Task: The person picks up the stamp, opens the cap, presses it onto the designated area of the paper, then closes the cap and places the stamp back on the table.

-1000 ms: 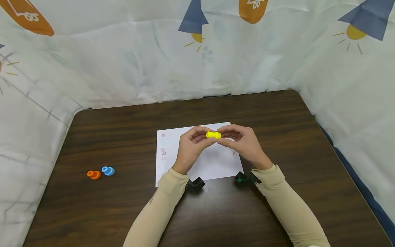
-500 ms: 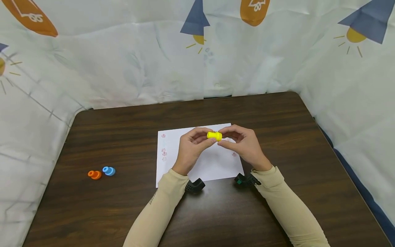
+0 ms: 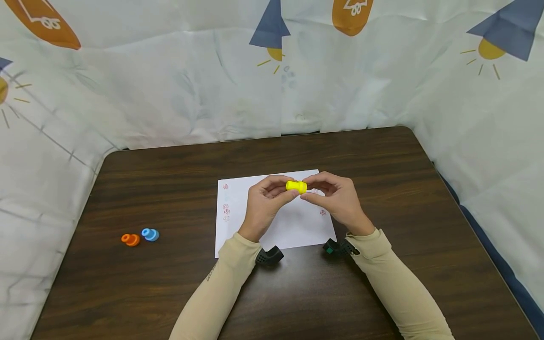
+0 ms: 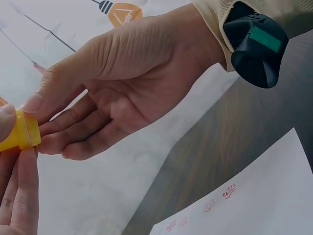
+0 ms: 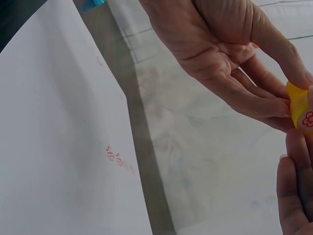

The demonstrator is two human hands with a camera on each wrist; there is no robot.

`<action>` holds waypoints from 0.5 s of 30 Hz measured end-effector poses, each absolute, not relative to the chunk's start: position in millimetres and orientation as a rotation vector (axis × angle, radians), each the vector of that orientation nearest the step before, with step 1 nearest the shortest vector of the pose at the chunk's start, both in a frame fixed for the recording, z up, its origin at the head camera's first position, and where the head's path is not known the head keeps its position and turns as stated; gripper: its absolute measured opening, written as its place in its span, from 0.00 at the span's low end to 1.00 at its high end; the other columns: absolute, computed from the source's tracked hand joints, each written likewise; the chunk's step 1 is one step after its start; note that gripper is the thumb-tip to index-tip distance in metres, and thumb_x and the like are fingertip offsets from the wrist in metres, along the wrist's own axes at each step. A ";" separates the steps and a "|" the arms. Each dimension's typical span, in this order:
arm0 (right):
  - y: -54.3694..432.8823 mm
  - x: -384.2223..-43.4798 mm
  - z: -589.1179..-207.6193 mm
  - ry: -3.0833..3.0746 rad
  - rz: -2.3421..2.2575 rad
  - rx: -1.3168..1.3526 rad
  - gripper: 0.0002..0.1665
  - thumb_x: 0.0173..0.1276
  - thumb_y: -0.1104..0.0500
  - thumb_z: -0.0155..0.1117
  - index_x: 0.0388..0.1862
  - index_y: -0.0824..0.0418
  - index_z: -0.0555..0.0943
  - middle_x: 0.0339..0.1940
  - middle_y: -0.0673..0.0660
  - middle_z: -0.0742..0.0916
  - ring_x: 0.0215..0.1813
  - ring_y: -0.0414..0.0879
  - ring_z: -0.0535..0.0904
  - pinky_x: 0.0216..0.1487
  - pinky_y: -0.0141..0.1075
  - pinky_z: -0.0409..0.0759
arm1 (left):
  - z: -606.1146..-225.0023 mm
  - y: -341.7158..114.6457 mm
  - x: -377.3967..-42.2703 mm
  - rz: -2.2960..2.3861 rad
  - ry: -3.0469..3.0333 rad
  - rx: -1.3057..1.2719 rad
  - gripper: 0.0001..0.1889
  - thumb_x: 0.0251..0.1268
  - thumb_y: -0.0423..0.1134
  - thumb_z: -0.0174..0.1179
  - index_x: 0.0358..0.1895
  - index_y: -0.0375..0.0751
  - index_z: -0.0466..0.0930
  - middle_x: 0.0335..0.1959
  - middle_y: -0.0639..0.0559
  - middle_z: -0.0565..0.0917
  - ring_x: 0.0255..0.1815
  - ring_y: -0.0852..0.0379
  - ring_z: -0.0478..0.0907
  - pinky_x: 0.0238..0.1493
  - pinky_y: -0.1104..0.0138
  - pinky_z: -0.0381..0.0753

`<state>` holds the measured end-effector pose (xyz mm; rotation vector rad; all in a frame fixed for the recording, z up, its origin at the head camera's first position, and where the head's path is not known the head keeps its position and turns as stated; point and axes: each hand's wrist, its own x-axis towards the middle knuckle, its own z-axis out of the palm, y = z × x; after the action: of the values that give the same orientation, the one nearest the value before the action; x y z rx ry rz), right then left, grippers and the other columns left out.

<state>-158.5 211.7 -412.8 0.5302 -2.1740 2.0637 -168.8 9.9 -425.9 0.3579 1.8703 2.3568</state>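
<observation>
A small yellow stamp (image 3: 294,186) is held on its side between both hands, above a white sheet of paper (image 3: 293,229). My left hand (image 3: 262,204) pinches its narrower end between thumb and fingers. At the wider end, the thumb and fingertips of my right hand (image 3: 340,202) grip the rim. A red flower shows on the end face of the yellow stamp (image 5: 307,120) in the right wrist view. Small red flower prints (image 3: 226,209) mark the left side of the paper, and another print (image 3: 323,212) lies near its right edge.
An orange stamp (image 3: 131,240) and a light blue stamp (image 3: 150,234) stand side by side at the left of the dark wooden table (image 3: 182,283). A patterned white curtain (image 3: 191,94) hangs behind the table and along its sides.
Both hands keep their hold on the yellow stamp, which stays over the paper. The whole head view has shifted slightly; otherwise nothing has visibly moved.
</observation>
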 end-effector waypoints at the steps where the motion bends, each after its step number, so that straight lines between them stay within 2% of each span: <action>1: 211.1 -158.3 -412.8 -2.174 2.054 0.528 0.19 0.57 0.75 0.77 0.48 0.76 0.84 0.43 0.42 0.90 0.46 0.40 0.87 0.54 0.31 0.89 | -425.5 9.7 -168.5 2.358 1.871 0.358 0.16 0.62 0.27 0.71 0.53 0.32 0.84 0.50 0.46 0.88 0.49 0.58 0.89 0.56 0.63 0.89; 8: 207.6 -159.6 -414.0 -2.176 1.960 0.544 0.18 0.56 0.76 0.76 0.47 0.75 0.85 0.43 0.41 0.89 0.47 0.39 0.87 0.56 0.33 0.89 | -423.4 8.2 -168.9 2.368 1.894 0.366 0.16 0.62 0.27 0.71 0.52 0.32 0.84 0.50 0.44 0.88 0.49 0.57 0.89 0.57 0.62 0.89; 15: 205.5 -160.9 -412.2 -2.158 1.923 0.540 0.18 0.55 0.77 0.76 0.47 0.74 0.86 0.43 0.40 0.89 0.47 0.40 0.86 0.55 0.31 0.88 | -423.0 8.8 -169.5 2.398 1.878 0.343 0.16 0.62 0.26 0.71 0.53 0.31 0.84 0.48 0.50 0.89 0.48 0.58 0.90 0.55 0.63 0.90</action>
<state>-160.9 205.5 -412.2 0.5395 -2.1582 1.9230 -169.5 8.8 -423.0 0.3427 1.8776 2.3984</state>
